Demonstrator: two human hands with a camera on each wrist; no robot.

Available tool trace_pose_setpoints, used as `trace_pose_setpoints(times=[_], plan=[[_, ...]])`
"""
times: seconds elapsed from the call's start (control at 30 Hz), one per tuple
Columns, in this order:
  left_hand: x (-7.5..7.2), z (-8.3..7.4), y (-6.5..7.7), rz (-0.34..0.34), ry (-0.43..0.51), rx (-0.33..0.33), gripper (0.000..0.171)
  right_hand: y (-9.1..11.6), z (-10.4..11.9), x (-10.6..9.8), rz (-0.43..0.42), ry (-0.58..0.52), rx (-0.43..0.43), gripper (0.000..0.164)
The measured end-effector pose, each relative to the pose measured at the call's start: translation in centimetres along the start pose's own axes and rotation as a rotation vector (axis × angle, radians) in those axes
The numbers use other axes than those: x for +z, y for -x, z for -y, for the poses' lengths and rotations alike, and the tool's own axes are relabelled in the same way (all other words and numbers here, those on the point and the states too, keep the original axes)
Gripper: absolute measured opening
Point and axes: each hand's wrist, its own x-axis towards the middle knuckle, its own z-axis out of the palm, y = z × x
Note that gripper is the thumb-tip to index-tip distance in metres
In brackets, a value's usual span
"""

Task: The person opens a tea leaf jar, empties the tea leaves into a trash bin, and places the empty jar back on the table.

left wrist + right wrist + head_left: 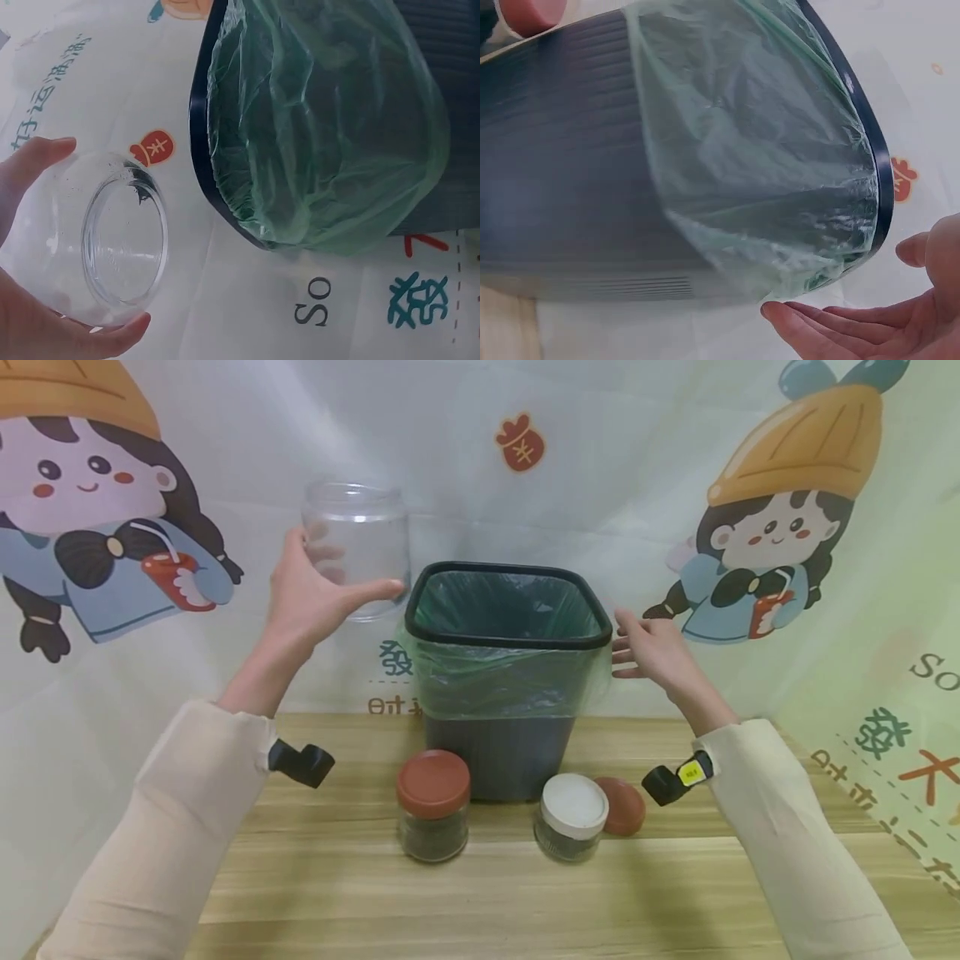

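My left hand grips a clear jar in the air, upright and lidless, to the left of the bin's rim. Thumb and fingers wrap its sides, and the left wrist view shows its round base. The dark trash bin has a black rim and a green plastic liner folded over its outside. On the bin's other side, my right hand is held palm inward with fingers loosely extended and nothing in them. In the right wrist view its fingertips are close by the liner's edge.
On the wooden table, before the bin, stand a jar with a red lid and a short jar with a white lid. A loose red lid lies next to the latter. A printed cloth hangs behind.
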Motion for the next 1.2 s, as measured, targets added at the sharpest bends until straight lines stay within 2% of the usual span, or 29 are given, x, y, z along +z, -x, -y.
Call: trace_pose_setpoints(times=[0.1,0.3,0.4,0.6,0.73,0.93,1.03,1.2], plan=[[-0.4,1.0,1.2,0.001,0.062,0.024,0.101,1.0,-1.1,0.1,0.014,0.020,-0.025,0.063],[-0.2,3.8,3.5,0.006,0.181,0.131,0.094,2.7,-3.8,1.3,0.031,0.047,-0.080,0.057],[0.1,5.3,4.7,0.049,0.232,0.160,0.090,3.6,-5.0,2.4,0.051,0.047,-0.124,0.052],[1.0,7.3,7.3,0.173,0.245,0.212,0.088,5.7,-6.1,5.2,0.083,0.029,-0.241,0.039],[2.2,7.8,8.9,0.262,0.252,0.212,0.089,6.9,-6.1,7.1,0.136,0.000,-0.321,0.036],[5.1,8.4,11.0,0.408,0.307,0.263,0.094,8.9,-5.3,9.1,0.310,-0.045,-0.422,0.041],[6.7,8.5,12.1,0.444,0.320,0.272,0.096,9.8,-5.0,9.9,0.371,-0.078,-0.475,0.049],[8.7,8.7,13.5,0.451,0.283,0.250,0.092,10.8,-5.3,11.0,0.423,-0.142,-0.514,0.066]])
